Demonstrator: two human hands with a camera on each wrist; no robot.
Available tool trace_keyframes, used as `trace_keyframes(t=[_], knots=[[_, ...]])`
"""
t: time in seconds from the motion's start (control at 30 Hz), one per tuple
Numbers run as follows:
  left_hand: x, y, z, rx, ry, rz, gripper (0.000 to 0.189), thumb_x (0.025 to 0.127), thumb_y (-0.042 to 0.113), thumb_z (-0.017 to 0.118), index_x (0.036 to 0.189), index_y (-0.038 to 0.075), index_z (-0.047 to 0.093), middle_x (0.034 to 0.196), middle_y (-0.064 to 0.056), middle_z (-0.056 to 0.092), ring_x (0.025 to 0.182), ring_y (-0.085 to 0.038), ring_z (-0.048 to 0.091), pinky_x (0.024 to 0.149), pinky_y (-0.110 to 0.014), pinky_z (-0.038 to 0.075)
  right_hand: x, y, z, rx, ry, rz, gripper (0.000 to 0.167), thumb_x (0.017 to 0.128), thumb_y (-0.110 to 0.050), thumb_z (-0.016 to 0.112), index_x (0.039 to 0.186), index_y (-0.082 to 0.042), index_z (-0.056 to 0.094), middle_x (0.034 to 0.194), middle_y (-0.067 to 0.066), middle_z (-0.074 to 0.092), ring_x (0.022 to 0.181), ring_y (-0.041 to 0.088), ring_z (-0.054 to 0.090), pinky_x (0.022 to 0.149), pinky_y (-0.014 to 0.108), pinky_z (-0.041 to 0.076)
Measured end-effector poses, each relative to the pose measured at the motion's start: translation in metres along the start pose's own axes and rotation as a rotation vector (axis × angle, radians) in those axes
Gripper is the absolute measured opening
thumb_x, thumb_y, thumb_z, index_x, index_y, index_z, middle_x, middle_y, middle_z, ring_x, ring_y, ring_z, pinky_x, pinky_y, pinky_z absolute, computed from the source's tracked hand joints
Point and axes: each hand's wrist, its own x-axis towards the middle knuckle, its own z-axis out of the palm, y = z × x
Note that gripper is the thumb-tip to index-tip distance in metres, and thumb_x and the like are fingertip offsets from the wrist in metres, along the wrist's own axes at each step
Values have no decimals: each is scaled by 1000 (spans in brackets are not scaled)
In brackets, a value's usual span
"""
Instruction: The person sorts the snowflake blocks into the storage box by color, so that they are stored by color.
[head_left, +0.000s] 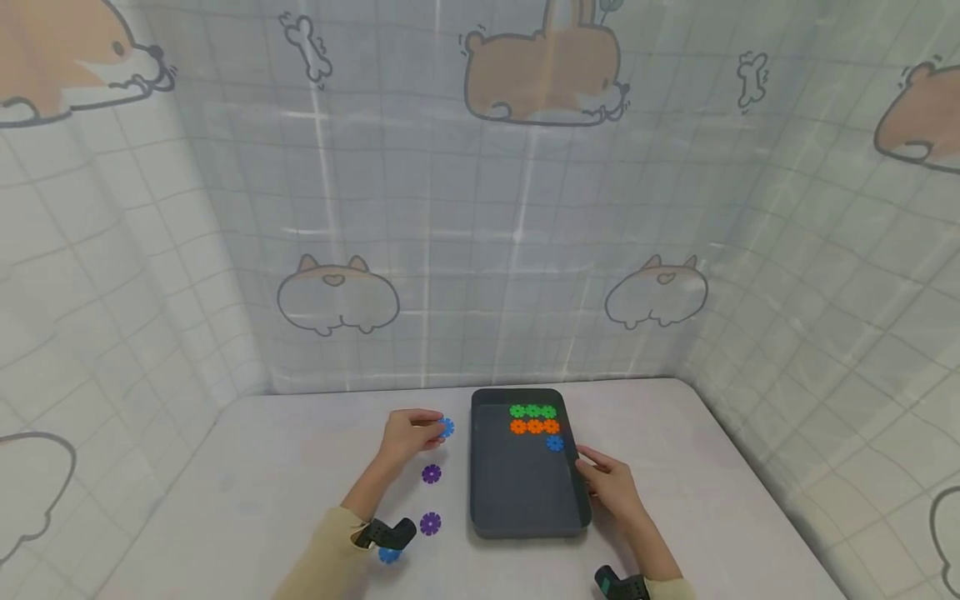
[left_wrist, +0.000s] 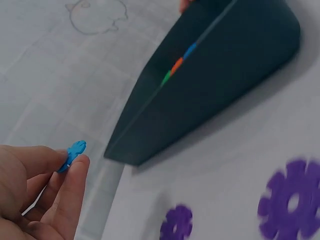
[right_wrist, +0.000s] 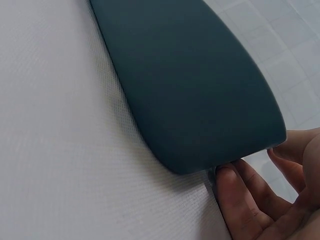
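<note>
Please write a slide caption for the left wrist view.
Left hand's grip pinches a blue notched plastic disc near a dark rectangular tray and two purple notched discs.

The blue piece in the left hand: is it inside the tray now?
No, the left hand pinches this blue piece outside the tray, beyond its left wall.

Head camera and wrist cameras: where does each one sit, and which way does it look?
Head: on the person's head, facing forward and down at the dark gray tray; left hand and right hand show.
Left wrist: on that wrist, looking at the pinched blue snowflake disc, two purple snowflake discs and the tray; left hand shows, plus a sliver of right hand.
Right wrist: on that wrist, looking at the tray's outer wall; right hand's fingers show.
Shared: both wrist views show the tray's outside.
</note>
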Motion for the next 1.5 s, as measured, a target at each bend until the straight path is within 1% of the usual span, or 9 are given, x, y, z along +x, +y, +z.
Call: trace_keyframes(t=[0.23,0.5,0.7,0.87,1.1,1.13,1.33,1.37,1.5], knots=[[-5,4,15,-72,-51,12,23,86,2,73,106,-7,70,88,-15,70,71,-22,70,64,-30,59,-2,0,-1,-7,-5,2,42,95,-24,64,134,-8,60,96,10,67,71,21,61,60,30,51],[-12,16,35,-99,-128,33,26,87,3,72,109,-9,68,91,-16,68,71,-21,70,66,-29,59,-2,-1,-1,-6,-10,0,43,94,-26,65,133,-9,61,95,10,66,72,20,61,61,31,51],[-15,25,56,-112,-203,34,26,88,-1,69,111,-13,65,91,-18,67,73,-24,71,67,-34,59,-1,0,-2,-12,-11,6,43,94,-27,65,133,-9,61,96,10,65,73,20,62,61,31,51],[-19,31,74,-114,-239,54,25,87,0,71,109,-11,67,92,-16,68,75,-24,71,67,-31,59,0,0,-1,-1,-12,9,42,94,-26,66,132,-9,61,96,10,66,72,20,62,62,31,52],[-20,39,94,-149,-293,131,25,88,1,70,108,-13,66,91,-14,69,72,-21,71,66,-31,59,1,1,-1,5,-9,4,42,94,-26,66,132,-9,61,96,9,67,71,20,62,61,31,52],[-22,44,96,-156,-299,125,25,88,0,70,109,-14,66,91,-15,68,73,-22,71,66,-31,59,1,1,-1,6,-8,6,42,94,-25,66,132,-9,62,95,9,67,70,20,62,60,31,52],[-16,45,114,-161,-308,77,25,87,0,71,109,-12,67,95,-17,68,77,-27,71,67,-32,59,-2,-3,0,4,2,17,41,94,-23,66,132,-9,62,91,9,66,68,20,60,58,30,50],[-13,41,118,-156,-305,74,26,87,1,72,109,-10,68,95,-16,68,76,-25,71,67,-31,59,-2,-4,0,4,3,19,41,94,-23,66,132,-9,62,91,9,66,68,20,60,58,30,50],[-13,41,127,-145,-294,63,24,86,1,72,108,-9,69,93,-14,69,74,-22,71,66,-31,59,-1,-5,-1,7,1,23,41,94,-23,66,132,-9,62,91,10,65,68,20,61,57,30,50]])
